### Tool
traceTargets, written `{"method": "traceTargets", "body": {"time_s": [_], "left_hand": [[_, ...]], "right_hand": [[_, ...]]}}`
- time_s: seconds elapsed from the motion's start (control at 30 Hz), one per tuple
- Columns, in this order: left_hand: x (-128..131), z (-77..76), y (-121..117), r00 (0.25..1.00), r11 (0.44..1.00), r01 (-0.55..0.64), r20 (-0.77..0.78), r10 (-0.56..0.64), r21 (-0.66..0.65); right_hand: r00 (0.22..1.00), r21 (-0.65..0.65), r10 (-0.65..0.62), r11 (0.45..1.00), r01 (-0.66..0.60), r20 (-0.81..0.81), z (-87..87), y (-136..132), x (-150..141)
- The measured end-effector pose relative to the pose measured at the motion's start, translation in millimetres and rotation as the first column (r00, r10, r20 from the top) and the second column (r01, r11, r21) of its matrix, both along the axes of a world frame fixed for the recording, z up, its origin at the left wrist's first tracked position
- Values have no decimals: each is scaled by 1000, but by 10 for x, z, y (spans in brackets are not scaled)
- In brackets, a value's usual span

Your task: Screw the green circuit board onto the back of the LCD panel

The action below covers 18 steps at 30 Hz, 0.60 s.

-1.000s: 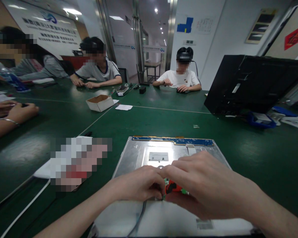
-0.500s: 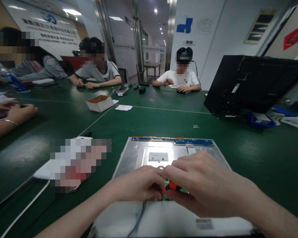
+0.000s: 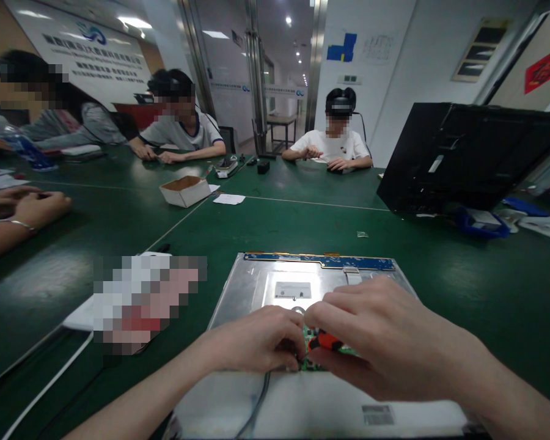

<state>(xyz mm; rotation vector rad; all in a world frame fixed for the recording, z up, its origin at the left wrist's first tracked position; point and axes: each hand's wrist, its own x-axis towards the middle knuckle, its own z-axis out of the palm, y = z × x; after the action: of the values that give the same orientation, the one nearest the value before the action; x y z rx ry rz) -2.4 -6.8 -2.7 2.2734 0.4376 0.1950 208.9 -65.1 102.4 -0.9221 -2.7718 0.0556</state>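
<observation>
A display panel [image 3: 242, 287] lies back side up on the green table [image 3: 302, 223], right in front of the person, with a blue circuit strip [image 3: 284, 259] along its far edge. Toward its near part sits a green circuit board [image 3: 310, 364], partly covered by both hands. The right hand [image 3: 380, 336], reaching in from the right, has its thumb and index finger pinched around a red-and-black tool handle [image 3: 329, 341], likely a screwdriver's, just over the board. The left hand [image 3: 266, 338] is at the board's left side, fingers bent down and drawn together; I cannot tell whether they grip anything, as the tips are largely hidden. A gray cable [image 3: 259, 400] comes out below the left hand and runs to the near edge of the panel. To the left of the panel, a pixelated white and pink item [image 3: 142, 305] rests on the table. Farther off stands an open white box [image 3: 186, 193], and at the far right a large black casing [image 3: 467, 159] leans.
</observation>
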Motion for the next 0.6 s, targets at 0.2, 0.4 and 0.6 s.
{"method": "traceTargets", "body": {"time_s": [0.2, 0.4, 0.6], "left_hand": [[5, 31, 23, 1000, 1000, 17, -7, -17, -19], [-22, 216, 33, 998, 998, -39, -54, 42, 46], [-52, 161, 178, 948, 931, -320, 58, 314, 174]], "right_hand": [[999, 34, 2, 999, 0, -48, 22, -32, 47], [983, 45, -42, 998, 51, -179, 138, -25, 231], [911, -4, -312, 947, 323, -271, 47, 88, 474]]}}
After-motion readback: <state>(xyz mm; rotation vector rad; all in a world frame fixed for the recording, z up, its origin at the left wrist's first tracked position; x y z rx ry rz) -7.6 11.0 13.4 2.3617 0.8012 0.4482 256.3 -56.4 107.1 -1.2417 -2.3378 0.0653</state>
